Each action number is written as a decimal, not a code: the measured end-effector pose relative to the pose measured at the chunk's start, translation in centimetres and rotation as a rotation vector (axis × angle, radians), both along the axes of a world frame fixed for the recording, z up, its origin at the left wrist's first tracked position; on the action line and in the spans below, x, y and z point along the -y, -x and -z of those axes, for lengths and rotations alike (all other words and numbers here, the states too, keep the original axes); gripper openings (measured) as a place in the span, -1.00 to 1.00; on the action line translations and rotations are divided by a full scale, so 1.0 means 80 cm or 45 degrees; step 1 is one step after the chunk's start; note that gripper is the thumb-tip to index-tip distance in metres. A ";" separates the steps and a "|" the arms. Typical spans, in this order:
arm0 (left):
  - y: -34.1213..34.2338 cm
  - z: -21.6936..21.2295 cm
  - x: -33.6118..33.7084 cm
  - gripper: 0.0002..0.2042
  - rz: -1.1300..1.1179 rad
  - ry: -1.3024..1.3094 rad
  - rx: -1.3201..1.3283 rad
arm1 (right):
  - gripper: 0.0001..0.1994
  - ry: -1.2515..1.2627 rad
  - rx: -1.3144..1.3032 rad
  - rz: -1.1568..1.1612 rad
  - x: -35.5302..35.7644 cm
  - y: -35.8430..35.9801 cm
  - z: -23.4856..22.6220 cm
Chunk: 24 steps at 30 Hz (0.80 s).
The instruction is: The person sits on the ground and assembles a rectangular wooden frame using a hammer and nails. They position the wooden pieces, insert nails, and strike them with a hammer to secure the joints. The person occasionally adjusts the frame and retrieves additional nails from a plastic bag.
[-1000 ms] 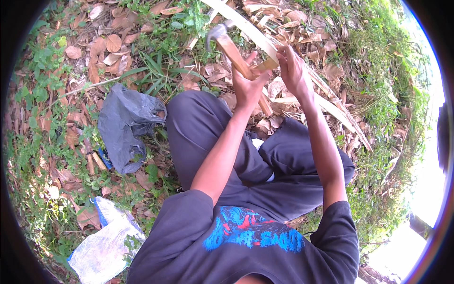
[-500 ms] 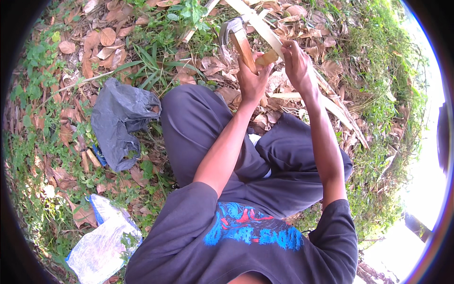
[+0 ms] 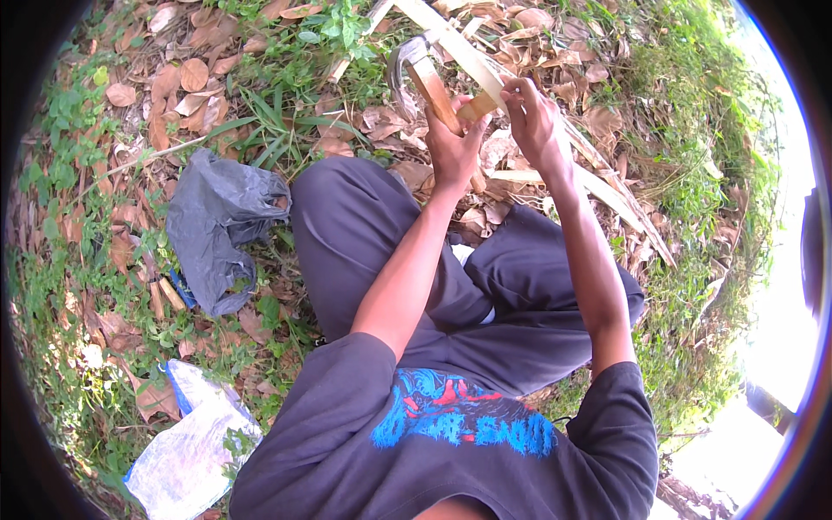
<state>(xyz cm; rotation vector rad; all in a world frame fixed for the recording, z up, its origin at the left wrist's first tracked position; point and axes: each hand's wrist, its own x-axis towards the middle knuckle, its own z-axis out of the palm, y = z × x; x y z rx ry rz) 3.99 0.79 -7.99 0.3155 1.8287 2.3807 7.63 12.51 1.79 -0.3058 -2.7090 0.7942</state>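
My left hand point(image 3: 452, 156) is closed round the wooden handle of a claw hammer point(image 3: 432, 91), whose curved metal head points up and to the left. A short yellowish piece of wood point(image 3: 476, 107) sticks out beside the handle, by my left thumb. From the top edge a long pale wooden strip point(image 3: 458, 45) slants down to my right hand point(image 3: 539, 130). The fingers of my right hand are bent and pinched at the strip's lower end. How the strip and the short piece meet there is too small to make out.
More split wooden strips point(image 3: 611, 199) lie on dry leaves right of my hands. A dark plastic bag point(image 3: 217, 227) rests left of my crossed legs point(image 3: 355, 234), with wooden-handled tools point(image 3: 171, 295) beside it. Nearer lies a whitish plastic sack point(image 3: 192, 451).
Both hands have shifted slightly to the left, carrying the hammer and the strip's lower end with them. Their grips look the same.
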 end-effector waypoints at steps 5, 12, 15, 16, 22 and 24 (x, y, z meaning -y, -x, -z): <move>0.000 0.002 -0.001 -0.37 0.024 -0.079 0.062 | -0.87 -0.019 -0.096 -0.025 0.004 -0.001 0.001; 0.002 0.005 -0.004 -0.39 -0.005 -0.070 0.113 | -0.84 0.057 -0.161 0.065 0.003 0.000 0.013; 0.005 0.013 -0.002 -0.39 0.000 -0.161 0.139 | -0.81 0.037 -0.164 0.045 0.005 0.002 0.009; 0.005 0.016 -0.001 -0.39 -0.022 -0.114 0.117 | -0.81 0.062 -0.145 0.047 0.008 0.002 0.007; 0.000 -0.020 0.025 -0.46 -0.136 0.256 -0.035 | -0.83 0.022 -0.339 -0.017 0.005 0.002 0.019; 0.006 -0.040 0.049 -0.55 -0.122 0.265 -0.079 | -0.84 0.013 -0.360 -0.021 0.008 0.003 0.019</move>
